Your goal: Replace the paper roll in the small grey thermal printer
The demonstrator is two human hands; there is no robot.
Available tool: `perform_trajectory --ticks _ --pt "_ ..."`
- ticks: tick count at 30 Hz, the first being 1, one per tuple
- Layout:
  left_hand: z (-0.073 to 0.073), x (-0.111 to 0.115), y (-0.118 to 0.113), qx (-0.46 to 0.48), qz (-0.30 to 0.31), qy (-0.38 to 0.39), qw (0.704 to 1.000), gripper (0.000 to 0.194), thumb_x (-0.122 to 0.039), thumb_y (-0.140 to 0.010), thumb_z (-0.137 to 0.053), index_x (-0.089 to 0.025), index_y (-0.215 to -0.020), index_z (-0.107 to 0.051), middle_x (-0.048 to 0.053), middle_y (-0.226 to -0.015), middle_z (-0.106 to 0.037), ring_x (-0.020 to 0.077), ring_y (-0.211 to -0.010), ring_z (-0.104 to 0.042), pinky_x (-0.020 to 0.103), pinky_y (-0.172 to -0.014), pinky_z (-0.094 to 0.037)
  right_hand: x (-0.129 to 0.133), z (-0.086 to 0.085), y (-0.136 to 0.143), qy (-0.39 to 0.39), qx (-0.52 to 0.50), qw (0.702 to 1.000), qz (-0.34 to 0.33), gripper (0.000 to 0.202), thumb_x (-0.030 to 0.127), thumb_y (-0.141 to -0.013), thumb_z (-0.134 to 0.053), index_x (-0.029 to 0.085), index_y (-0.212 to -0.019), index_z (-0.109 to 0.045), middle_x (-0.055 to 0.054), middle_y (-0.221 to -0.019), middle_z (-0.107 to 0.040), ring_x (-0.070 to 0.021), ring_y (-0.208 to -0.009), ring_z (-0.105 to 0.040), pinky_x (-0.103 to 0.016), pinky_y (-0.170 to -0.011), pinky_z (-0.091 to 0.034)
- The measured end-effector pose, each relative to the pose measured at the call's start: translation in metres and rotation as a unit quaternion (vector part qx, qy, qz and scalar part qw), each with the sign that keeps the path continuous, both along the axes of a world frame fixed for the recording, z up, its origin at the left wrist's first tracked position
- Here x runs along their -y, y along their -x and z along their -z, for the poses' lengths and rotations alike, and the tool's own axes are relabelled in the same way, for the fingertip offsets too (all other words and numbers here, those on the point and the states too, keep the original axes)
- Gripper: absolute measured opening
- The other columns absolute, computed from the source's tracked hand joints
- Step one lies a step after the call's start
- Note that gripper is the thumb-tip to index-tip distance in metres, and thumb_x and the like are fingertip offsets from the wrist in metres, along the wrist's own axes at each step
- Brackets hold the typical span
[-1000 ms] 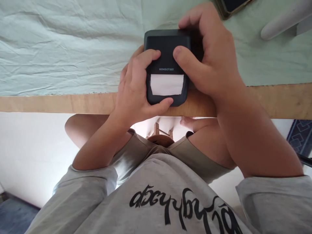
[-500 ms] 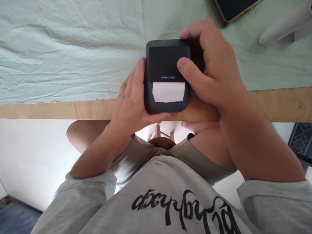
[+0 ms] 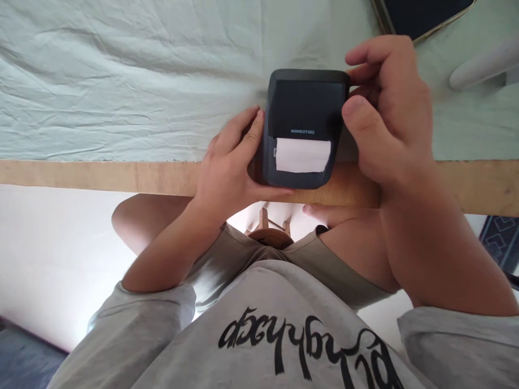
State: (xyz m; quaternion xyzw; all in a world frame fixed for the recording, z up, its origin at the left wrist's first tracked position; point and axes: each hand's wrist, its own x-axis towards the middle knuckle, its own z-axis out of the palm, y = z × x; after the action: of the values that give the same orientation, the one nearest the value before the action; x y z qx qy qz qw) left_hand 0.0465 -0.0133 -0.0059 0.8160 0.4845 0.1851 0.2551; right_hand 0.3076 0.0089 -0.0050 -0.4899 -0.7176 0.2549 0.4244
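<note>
A dark label printer [image 3: 308,108] marked NIIMBOT lies at the front edge of the cloth-covered table, with a white paper label [image 3: 303,155] sticking out of its slot. Along the printer's left side rests my left hand [image 3: 231,159], thumb stretched beneath the near edge and fingers against the side. My right hand [image 3: 395,108] is at the printer's upper right, fingertips touching or very near its side, thumb apart from the fingers. Its lower fingers are partly hidden.
A pale green wrinkled cloth [image 3: 121,81] covers the table, whose wooden edge [image 3: 81,175] runs across the front. A dark phone-like device [image 3: 425,16] lies at the top right, near a white cylindrical object [image 3: 482,67]. Below is a wooden stool [image 3: 270,236].
The printer has shifted right in view and is slightly turned. My right hand has moved right, its thumb off the printer's top. The device and white object also appear farther right.
</note>
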Motion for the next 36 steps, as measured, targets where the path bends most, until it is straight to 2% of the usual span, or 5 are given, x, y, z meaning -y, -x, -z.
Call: perform_trajectory --ticks 14,20,25,31,36 --pt "0.001 -0.003 -0.001 0.012 0.005 -0.006 1.0 0.104 -0.089 -0.069 -0.075 -0.034 -0.153 -0.05 0.01 -0.156 -0.051 0.0415 -0.147 -0.051 0.058 -0.123 -0.045 -0.005 0.0 0.004 0.01 0.021 0.999 0.025 0.05 0.059 -0.086 -0.068 0.032 -0.127 -0.06 -0.003 -0.104 -0.069 -0.0156 -0.071 -0.062 -0.036 -0.071 -0.056" --pt "-0.001 -0.004 0.001 0.013 0.012 -0.002 1.0 0.09 -0.082 -0.082 -0.066 -0.035 -0.155 -0.042 0.01 -0.155 -0.055 0.038 -0.143 -0.054 0.055 -0.119 -0.046 -0.008 -0.007 -0.012 0.012 0.034 0.997 -0.061 0.063 0.054 -0.07 -0.087 0.036 -0.125 -0.061 -0.002 -0.125 -0.068 -0.0214 -0.098 -0.07 -0.035 -0.073 -0.061" --pt "-0.001 -0.002 -0.001 0.009 0.01 -0.004 1.0 0.085 -0.079 -0.087 -0.058 -0.033 -0.157 -0.04 0.01 -0.155 -0.056 0.0392 -0.143 -0.054 0.055 -0.12 -0.043 -0.01 -0.012 -0.018 -0.015 0.049 0.998 -0.038 0.059 0.064 -0.068 -0.087 0.037 -0.116 -0.069 0.001 -0.108 -0.071 -0.0142 -0.07 -0.065 -0.032 -0.055 -0.053" --pt "0.001 -0.002 0.0 0.014 0.02 -0.01 1.0 0.087 -0.078 -0.086 -0.06 -0.034 -0.159 -0.041 0.009 -0.157 -0.055 0.0397 -0.145 -0.052 0.055 -0.122 -0.043 -0.015 -0.034 0.006 -0.062 0.052 0.991 0.106 0.041 0.055 -0.101 -0.053 0.024 -0.086 -0.076 0.003 -0.097 -0.066 -0.0044 -0.059 -0.052 -0.032 -0.066 -0.053" --pt "0.002 -0.003 0.001 0.014 0.012 -0.007 1.0 0.088 -0.076 -0.086 -0.062 -0.036 -0.161 -0.039 0.009 -0.156 -0.055 0.0407 -0.144 -0.052 0.057 -0.121 -0.043 -0.018 -0.038 0.018 -0.093 0.05 0.988 0.111 0.039 0.044 -0.101 -0.051 0.021 -0.074 -0.067 0.005 -0.089 -0.068 -0.0107 -0.072 -0.068 -0.033 -0.073 -0.055"
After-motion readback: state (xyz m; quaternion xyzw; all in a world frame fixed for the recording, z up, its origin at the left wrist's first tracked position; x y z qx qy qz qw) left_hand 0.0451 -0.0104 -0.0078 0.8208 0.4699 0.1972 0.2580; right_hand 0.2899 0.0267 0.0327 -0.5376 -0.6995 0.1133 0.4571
